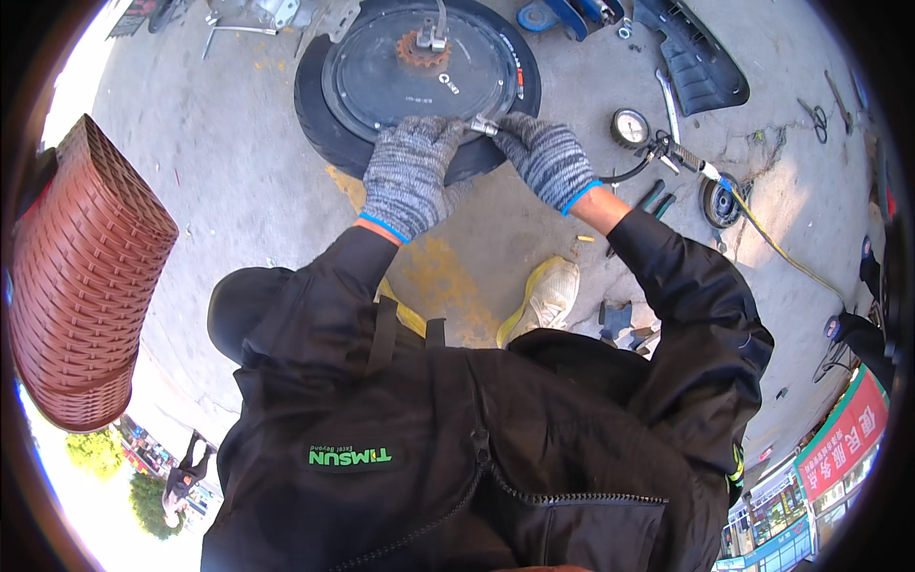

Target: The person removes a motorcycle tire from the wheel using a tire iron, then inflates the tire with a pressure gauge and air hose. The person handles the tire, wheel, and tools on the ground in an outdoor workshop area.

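A black hub-motor wheel [405,84] with a rubber tyre [319,133] lies on the ground at the far side, a rusty sprocket [424,50] at its centre. My left hand [410,172], in a grey knit glove, has its fingers bent over the wheel's near edge. Its thumb is mostly hidden. My right hand [545,157], gloved alike, pinches a small silver metal fitting [483,125] at the rim. Right of that hand lies a tyre inflator with a round gauge [630,128]. Its black hose [629,175] passes behind my right wrist.
A brown woven basket [91,286] stands at the left. On the right are a wrench [667,105], pliers [656,197], a small wheel [721,201], a yellow air hose [777,248] and a black plastic cover [701,62]. My shoe [548,296] stands below the wheel.
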### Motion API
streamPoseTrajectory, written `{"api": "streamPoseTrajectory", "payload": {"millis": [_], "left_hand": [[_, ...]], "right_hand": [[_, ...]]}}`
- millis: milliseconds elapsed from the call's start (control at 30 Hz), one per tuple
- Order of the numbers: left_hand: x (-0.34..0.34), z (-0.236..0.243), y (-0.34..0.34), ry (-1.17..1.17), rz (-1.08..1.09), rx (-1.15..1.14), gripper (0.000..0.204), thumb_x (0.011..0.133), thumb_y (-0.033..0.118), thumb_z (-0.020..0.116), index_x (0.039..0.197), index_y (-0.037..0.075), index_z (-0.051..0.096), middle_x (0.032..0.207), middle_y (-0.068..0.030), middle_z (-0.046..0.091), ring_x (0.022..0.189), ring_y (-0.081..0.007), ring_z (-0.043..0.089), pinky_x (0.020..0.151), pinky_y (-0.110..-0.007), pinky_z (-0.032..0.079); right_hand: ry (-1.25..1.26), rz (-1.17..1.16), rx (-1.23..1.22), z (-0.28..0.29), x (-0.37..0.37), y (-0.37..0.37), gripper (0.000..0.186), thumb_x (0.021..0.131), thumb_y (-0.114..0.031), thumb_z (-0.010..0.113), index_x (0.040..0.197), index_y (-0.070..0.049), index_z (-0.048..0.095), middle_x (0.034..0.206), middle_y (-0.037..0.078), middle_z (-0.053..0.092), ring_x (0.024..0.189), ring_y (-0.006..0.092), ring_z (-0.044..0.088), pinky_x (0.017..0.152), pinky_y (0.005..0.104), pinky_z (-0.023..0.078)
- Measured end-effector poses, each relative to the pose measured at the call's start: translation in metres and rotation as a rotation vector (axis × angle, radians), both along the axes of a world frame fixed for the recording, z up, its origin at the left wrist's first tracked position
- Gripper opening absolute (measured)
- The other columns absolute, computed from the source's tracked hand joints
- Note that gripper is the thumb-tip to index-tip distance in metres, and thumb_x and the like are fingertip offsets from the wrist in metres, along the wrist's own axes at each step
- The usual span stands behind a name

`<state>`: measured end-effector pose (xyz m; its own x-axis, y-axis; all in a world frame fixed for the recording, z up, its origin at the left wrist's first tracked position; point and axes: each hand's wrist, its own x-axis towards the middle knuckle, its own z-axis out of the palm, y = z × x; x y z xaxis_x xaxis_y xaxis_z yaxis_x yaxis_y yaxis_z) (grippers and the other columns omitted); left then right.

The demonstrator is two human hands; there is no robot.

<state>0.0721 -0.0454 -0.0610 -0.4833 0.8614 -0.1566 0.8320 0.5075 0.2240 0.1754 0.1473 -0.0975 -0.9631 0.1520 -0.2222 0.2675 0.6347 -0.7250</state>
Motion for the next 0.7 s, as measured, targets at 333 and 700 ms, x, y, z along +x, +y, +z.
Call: {"api": "streamPoseTrajectory", "payload": {"millis": [333, 700], "left_hand": [[0.005, -0.012, 0.015, 0.046, 0.061, 0.300, 0.035, 0.089, 0.026, 0.068, 0.118, 0.008, 0.066, 0.107, -0.0158, 0.068, 0.096, -0.0351, 0.064, 0.083, -0.046, 0.052], [0.014, -0.002, 0.044, 0.227, -0.178, -0.271, 0.039, 0.094, 0.016, 0.050, 0.131, 0.025, 0.054, 0.103, -0.0147, 0.064, 0.088, -0.0309, 0.069, 0.067, -0.043, 0.059]], "right_hand": [[0.027, 0.007, -0.051, -0.009, 0.004, 0.002, 0.037, 0.098, -0.027, 0.057, 0.125, -0.002, 0.061, 0.108, 0.025, 0.068, 0.097, 0.0424, 0.066, 0.085, 0.0466, 0.053], [-0.010, 0.084, -0.097, 0.001, 0.002, 0.005, 0.056, 0.095, -0.027, 0.061, 0.136, 0.006, 0.042, 0.094, 0.029, 0.068, 0.087, 0.0431, 0.068, 0.076, 0.0476, 0.055]]}}
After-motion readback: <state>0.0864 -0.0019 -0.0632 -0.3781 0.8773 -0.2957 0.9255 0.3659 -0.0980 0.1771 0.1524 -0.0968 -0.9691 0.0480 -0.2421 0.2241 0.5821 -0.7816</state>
